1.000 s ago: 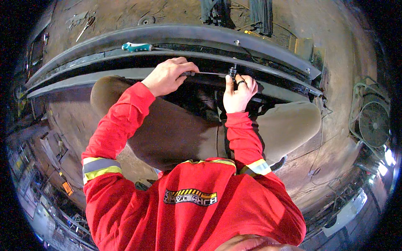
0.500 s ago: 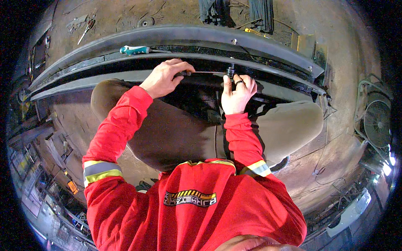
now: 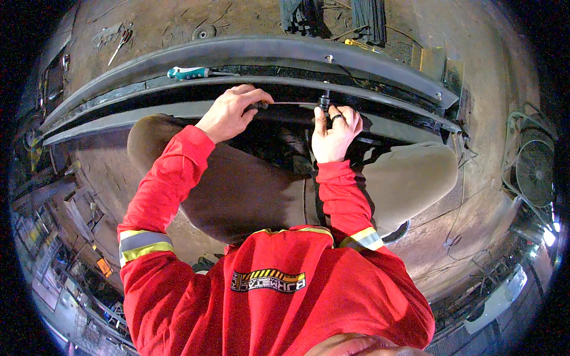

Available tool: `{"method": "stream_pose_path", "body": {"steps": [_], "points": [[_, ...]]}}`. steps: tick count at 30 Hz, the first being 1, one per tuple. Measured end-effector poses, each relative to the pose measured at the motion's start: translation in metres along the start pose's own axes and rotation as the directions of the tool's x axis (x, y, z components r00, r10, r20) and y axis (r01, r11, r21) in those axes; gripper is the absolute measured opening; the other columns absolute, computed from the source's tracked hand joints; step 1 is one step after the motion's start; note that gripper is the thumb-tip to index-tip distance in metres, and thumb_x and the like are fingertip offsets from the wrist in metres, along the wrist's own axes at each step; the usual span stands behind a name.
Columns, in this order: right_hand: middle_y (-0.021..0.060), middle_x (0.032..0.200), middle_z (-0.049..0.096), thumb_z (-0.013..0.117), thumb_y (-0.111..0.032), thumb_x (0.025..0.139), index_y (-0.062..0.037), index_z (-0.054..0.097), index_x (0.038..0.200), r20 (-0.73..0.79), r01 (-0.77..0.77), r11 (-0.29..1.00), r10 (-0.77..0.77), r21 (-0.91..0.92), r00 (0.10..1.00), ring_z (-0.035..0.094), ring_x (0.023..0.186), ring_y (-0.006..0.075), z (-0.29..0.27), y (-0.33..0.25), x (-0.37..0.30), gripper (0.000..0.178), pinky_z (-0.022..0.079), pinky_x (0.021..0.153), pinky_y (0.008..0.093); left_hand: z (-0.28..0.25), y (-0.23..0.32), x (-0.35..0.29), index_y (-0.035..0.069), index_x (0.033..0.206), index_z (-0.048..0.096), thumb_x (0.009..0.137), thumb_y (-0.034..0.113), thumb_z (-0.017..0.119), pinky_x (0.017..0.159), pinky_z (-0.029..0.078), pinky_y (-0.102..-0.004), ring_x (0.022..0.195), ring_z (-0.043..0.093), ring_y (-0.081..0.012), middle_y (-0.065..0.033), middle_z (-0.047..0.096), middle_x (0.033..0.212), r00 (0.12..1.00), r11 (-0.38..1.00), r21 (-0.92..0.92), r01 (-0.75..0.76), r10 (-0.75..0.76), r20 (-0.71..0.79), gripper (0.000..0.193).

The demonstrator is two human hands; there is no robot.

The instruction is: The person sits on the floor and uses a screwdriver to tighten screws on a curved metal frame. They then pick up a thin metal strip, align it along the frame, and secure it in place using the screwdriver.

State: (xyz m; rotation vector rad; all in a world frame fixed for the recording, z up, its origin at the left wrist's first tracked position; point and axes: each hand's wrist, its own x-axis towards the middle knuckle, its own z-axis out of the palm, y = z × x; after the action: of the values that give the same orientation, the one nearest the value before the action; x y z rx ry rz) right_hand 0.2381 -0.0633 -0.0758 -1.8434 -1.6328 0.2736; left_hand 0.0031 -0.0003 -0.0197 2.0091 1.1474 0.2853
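Note:
My left hand [image 3: 234, 113] is closed round the dark handle [image 3: 259, 105] of a tool, mostly covered by the fingers. From it a thin metal shaft [image 3: 291, 103] runs right, toward a black cylindrical fitting [image 3: 324, 101]. My right hand [image 3: 337, 133], a dark ring on one finger, pinches the lower part of that fitting. Whether the shaft touches the fitting, I cannot tell. Both hands are over the near side of a long dark metal beam [image 3: 178, 54] lying across my lap's far side. On the beam rests a teal-handled screwdriver [image 3: 189, 73], left of the fitting.
Beyond the beam, red-handled scissors [image 3: 123, 43], a round disc [image 3: 204, 32] and dark bundled strips [image 3: 368, 22] lie on the dirty floor. A yellow tool [image 3: 356, 44] lies just past the beam. At the right stands a round fan [image 3: 533, 169], with a cable [image 3: 460, 213] nearby.
Almost nothing differs. The whole view has shifted a few pixels; both hands keep the same hold on the tool and the black fitting.

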Motion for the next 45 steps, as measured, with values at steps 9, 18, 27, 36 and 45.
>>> {"method": "stream_pose_path", "body": {"steps": [9, 18, 27, 36, 45], "points": [[0.0092, 0.090, 0.054, 0.075, -0.024, 0.075, -0.0012, 0.066, 0.086, -0.028, 0.026, 1.000, -0.026, -0.007, 0.999, 0.050, 0.098, 0.0317, 0.002, 0.001, -0.001, 0.027, 0.034, 0.094, 0.0499, 0.002, 0.001, 0.002, 0.010, 0.108, 0.064, 0.077, 0.001, 0.063, 0.091, 0.048, -0.0419, 0.102, 0.059, -0.0355, -0.0143, 0.063, 0.103, 1.000, 1.000, -0.002, -0.008, 0.008, -0.004, 0.033], [0.0096, 0.091, 0.054, 0.073, -0.024, 0.077, -0.0003, 0.066, 0.086, 0.003, 0.025, 0.999, -0.025, -0.028, 1.000, 0.051, 0.097, 0.0317, 0.000, 0.001, 0.000, 0.026, 0.034, 0.094, 0.0495, 0.013, -0.019, 0.013, 0.007, 0.102, 0.068, 0.073, -0.001, 0.064, 0.083, 0.051, -0.0401, 0.094, 0.062, -0.0349, -0.0139, 0.067, 0.096, 0.991, 0.992, -0.045, -0.122, 0.119, -0.062, 0.030], [0.0103, 0.092, 0.054, 0.072, -0.023, 0.078, -0.0006, 0.065, 0.086, 0.047, 0.004, 1.000, -0.003, -0.023, 0.999, 0.051, 0.097, 0.0316, -0.005, -0.005, 0.003, 0.025, 0.035, 0.095, 0.0494, -0.004, 0.009, 0.015, 0.006, 0.100, 0.069, 0.070, -0.002, 0.067, 0.083, 0.051, -0.0400, 0.092, 0.064, -0.0352, -0.0160, 0.068, 0.094, 1.000, 0.997, -0.081, 0.012, -0.013, -0.009, 0.031], [0.0104, 0.096, 0.054, 0.073, -0.023, 0.077, -0.0016, 0.065, 0.088, 0.125, -0.065, 0.997, 0.069, -0.033, 0.990, 0.050, 0.101, 0.0323, -0.009, -0.006, 0.005, 0.026, 0.031, 0.099, 0.0504, -0.043, 0.071, 0.027, 0.004, 0.104, 0.062, 0.068, -0.005, 0.065, 0.083, 0.050, -0.0411, 0.093, 0.062, -0.0375, -0.0167, 0.064, 0.097, 0.998, 0.997, 0.045, -0.070, 0.070, -0.001, 0.038], [0.0095, 0.090, 0.056, 0.079, -0.027, 0.071, -0.0010, 0.068, 0.083, 0.068, -0.096, 0.995, 0.097, -0.013, 0.993, 0.051, 0.101, 0.0314, -0.005, -0.007, 0.007, 0.030, 0.033, 0.097, 0.0472, -0.036, 0.096, 0.021, 0.005, 0.098, 0.064, 0.074, -0.004, 0.065, 0.068, 0.055, -0.0350, 0.081, 0.067, -0.0304, -0.0144, 0.066, 0.098, 0.917, 0.966, -0.011, -0.257, 0.241, -0.317, 0.025]]}}
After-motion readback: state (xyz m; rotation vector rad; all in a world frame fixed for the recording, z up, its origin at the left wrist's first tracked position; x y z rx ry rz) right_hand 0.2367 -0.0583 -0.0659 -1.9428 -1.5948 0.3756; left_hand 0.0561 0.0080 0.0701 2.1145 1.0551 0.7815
